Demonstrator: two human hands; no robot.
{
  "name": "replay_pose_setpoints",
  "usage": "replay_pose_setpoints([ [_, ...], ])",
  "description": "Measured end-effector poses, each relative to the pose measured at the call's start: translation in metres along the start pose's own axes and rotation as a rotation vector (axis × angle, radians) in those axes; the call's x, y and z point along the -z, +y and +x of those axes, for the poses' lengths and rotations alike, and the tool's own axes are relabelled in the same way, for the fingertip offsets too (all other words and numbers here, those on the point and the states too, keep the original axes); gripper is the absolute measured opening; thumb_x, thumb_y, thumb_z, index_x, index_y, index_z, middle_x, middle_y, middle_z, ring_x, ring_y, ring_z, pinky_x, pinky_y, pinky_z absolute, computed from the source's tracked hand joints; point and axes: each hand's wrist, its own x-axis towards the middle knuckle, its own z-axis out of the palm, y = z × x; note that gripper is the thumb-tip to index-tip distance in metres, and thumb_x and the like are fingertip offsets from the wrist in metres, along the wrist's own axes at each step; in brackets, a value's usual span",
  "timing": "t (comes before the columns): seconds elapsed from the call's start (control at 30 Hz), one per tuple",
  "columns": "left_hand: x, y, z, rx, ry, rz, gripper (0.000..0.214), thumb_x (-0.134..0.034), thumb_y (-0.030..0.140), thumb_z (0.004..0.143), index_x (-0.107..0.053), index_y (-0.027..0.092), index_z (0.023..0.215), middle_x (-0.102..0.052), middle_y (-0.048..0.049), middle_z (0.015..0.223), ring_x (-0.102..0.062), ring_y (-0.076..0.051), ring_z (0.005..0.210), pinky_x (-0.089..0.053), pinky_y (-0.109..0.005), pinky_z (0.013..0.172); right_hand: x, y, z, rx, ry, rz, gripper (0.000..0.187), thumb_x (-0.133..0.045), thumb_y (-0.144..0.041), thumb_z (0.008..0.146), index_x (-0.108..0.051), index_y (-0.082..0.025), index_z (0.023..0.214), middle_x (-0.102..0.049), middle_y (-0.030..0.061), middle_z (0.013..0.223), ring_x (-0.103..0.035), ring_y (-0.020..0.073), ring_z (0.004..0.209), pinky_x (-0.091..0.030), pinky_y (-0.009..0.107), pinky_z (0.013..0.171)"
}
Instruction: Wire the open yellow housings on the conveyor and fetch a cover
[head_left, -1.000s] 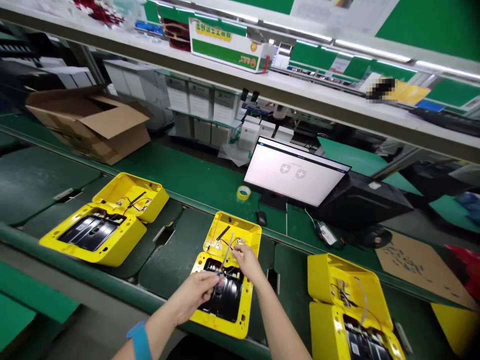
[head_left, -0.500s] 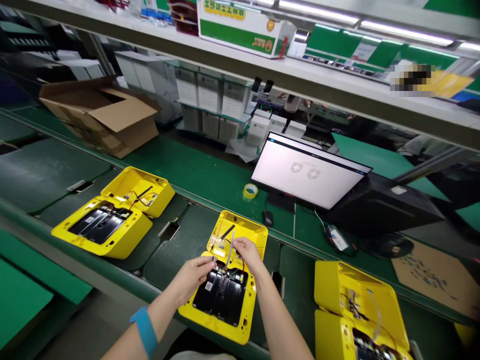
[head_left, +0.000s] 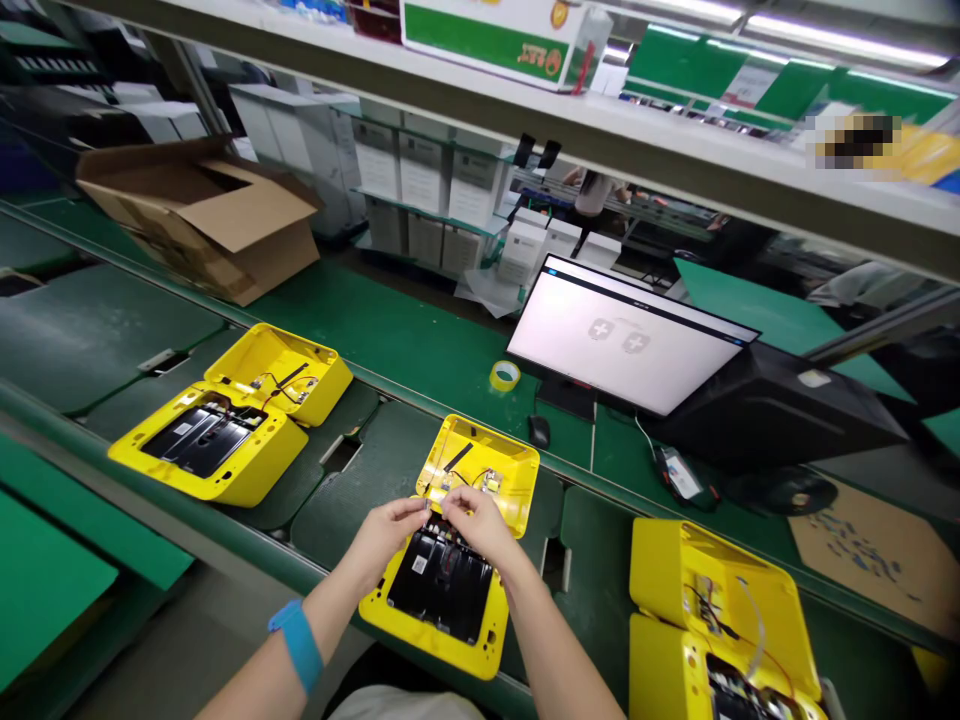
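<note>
An open yellow plastic case (head_left: 442, 652) lies in front of me, its lid (head_left: 517, 468) folded back and a black panel (head_left: 442, 585) in its base. Over the hinge, my left hand (head_left: 386, 540) pinches something small that I cannot make out. Close beside it, my right hand (head_left: 480, 525) has its fingertips pinched together over the wiring. The pale flat ribbon cable it held a moment ago is now mostly hidden by the fingers. A blue band (head_left: 300, 645) circles my left wrist.
Similar open yellow cases stand at left (head_left: 217, 440) and right (head_left: 720, 610). Behind the line are a monitor (head_left: 630, 335), a mouse (head_left: 538, 431), a tape roll (head_left: 505, 376) and a cardboard box (head_left: 202, 220). A shelf (head_left: 645, 140) runs across above.
My right hand has come down and left, closer to my left hand at the hinge. The ribbon cable that stood up from its fingers no longer shows. The view has shifted slightly.
</note>
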Motion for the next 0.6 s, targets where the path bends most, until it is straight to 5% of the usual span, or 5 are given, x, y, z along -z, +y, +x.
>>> replay_pose_setpoints([
  [0.23,0.0036,-0.0052,0.0059,-0.13,-0.001,0.076,0.049,-0.076,0.04,0.061,-0.068,0.011,0.099,-0.069,-0.0129,0.107,-0.06,-0.025,0.102,-0.045,-0.034,0.092,-0.0064,-0.0016,-0.0017,0.152,0.023,-0.437,0.007,-0.052,-0.019,0.074,-0.058,-0.021,0.07,-0.062,-0.0014,0.07,-0.054,0.0139,0.076,-0.042,0.028,0.073],
  [0.6,0.0055,-0.0019,0.0064,-0.146,0.017,0.125,0.045,-0.074,0.04,0.062,-0.069,0.012,0.097,-0.07,-0.0115,0.104,-0.061,-0.027,0.102,-0.047,-0.036,0.092,-0.0106,-0.003,0.0025,0.147,0.043,-0.447,0.008,-0.053,-0.02,0.074,-0.059,-0.021,0.069,-0.064,-0.0009,0.071,-0.055,0.0141,0.076,-0.041,0.028,0.074],
])
